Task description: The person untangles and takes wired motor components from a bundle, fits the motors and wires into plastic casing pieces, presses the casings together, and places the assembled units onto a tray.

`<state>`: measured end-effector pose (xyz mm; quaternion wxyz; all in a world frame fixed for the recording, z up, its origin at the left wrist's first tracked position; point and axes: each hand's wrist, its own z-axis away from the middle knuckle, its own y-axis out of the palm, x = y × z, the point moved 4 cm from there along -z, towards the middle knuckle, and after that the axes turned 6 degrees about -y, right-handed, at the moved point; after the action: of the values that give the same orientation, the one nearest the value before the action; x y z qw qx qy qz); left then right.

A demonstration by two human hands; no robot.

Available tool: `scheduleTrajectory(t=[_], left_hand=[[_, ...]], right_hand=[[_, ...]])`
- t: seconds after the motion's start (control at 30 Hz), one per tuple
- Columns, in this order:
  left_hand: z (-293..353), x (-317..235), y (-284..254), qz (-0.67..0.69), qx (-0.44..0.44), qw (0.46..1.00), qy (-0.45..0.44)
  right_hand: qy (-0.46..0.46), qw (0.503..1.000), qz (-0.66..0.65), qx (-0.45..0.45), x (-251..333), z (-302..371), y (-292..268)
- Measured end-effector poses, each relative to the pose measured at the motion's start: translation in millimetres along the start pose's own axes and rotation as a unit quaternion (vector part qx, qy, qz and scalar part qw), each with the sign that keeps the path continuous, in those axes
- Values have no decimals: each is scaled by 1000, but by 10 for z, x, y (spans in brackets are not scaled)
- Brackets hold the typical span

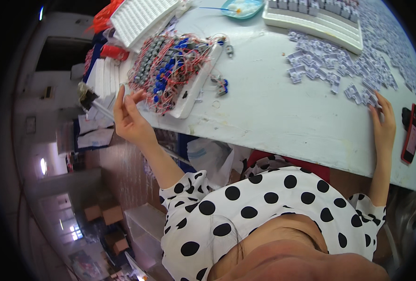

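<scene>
My left hand [132, 122] is raised at the near left edge of a white foam tray [186, 107]. Its fingers are apart, and I see nothing in them. The tray is packed with small grey and blue motors [163, 70] trailing red and white wires. Farther right, my right hand [384, 117] is at the near edge of a spread of white plastic housings [318, 58]. Its thumb and fingertips close on one white plastic housing [368, 97]. One loose blue-and-grey motor [222, 86] lies just right of the tray.
At the back are a foam tray of grey parts [311, 25], a teal dish [245, 9] of white material and an empty-celled white tray [142, 18]. A red phone [411, 136] lies by my right hand. A red roll [114, 52] is at the left.
</scene>
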<state>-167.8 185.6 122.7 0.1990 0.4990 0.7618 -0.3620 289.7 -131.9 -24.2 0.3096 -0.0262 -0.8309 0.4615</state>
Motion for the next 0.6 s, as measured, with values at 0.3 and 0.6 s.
scheduleTrajectory(t=[0.3,0.6], left_hand=[[432,326,303,-148,136,980,-17],[367,520,962,-152,298,929,161]], right_hand=[[-125,991,39,-22,234,36,-156],[-238,926,-188,227,1676,-98,208]])
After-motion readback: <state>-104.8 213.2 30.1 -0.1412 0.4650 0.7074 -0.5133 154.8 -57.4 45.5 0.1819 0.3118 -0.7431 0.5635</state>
